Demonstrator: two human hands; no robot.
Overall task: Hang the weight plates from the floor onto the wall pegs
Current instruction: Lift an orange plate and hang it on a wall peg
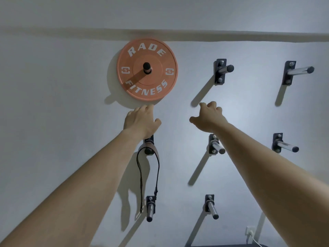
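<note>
Orange plate [157, 75] hangs on top-left peg [146, 65] | left hand [142, 120] empty, fingers relaxed, just under plate's lower rim | right hand [208, 116] empty, fingers loosely curled, touching nothing

Counting as I go: one orange plate [147, 50] up there. Eight pegs [225, 69]: three across the top, three in the middle row, two lowest. One strap [151, 144] at left. One socket [250, 232] low right, one white cable [255, 240]. My two hands: left hand [140, 120], right hand [209, 118].
</note>
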